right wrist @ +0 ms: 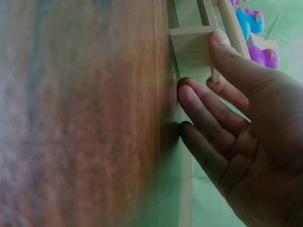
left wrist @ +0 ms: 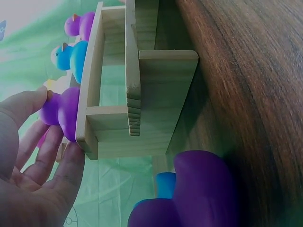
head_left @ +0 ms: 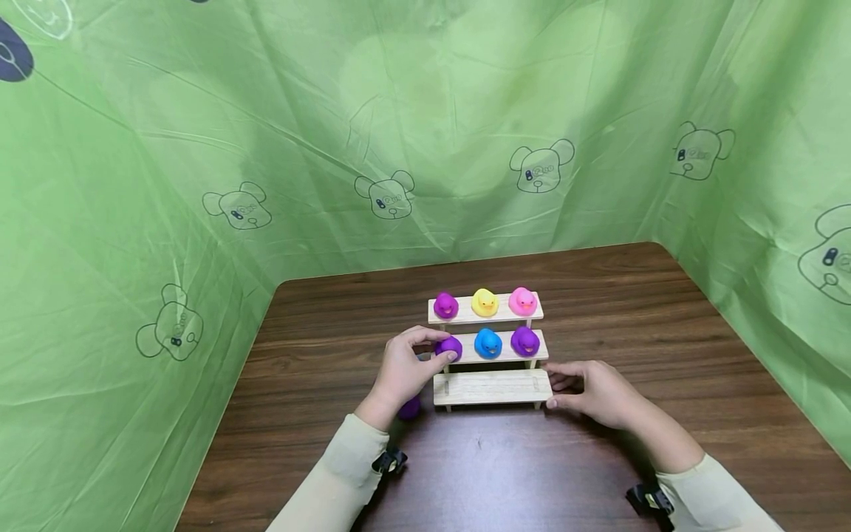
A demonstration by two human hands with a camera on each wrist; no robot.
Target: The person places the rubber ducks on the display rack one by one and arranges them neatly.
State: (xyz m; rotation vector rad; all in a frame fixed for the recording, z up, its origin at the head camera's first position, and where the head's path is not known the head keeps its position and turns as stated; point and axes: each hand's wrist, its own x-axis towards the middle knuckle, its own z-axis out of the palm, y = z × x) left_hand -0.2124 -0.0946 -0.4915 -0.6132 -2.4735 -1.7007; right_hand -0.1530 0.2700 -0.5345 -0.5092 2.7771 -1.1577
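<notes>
A pale wooden three-step stand (head_left: 492, 388) is on the table. My left hand (head_left: 407, 369) pinches a purple rubber duck (left wrist: 70, 111) at the left end of the middle step. Beside it on that step sit a blue duck (head_left: 488, 343) and another purple duck (head_left: 525, 341). The top step carries a magenta-purple duck (head_left: 445, 305), a yellow duck (head_left: 484, 302) and a pink duck (head_left: 523, 301). With thumb and index finger, my right hand (head_left: 595, 391) holds the right end of the lowest step, which bears no duck.
On the table left of the stand lies a purple duck (left wrist: 203, 194), partly behind my left wrist in the head view. A blue duck (left wrist: 165, 184) shows behind it. Green printed cloth (head_left: 459, 207) surrounds the far and side edges of the brown wooden table (head_left: 319, 325).
</notes>
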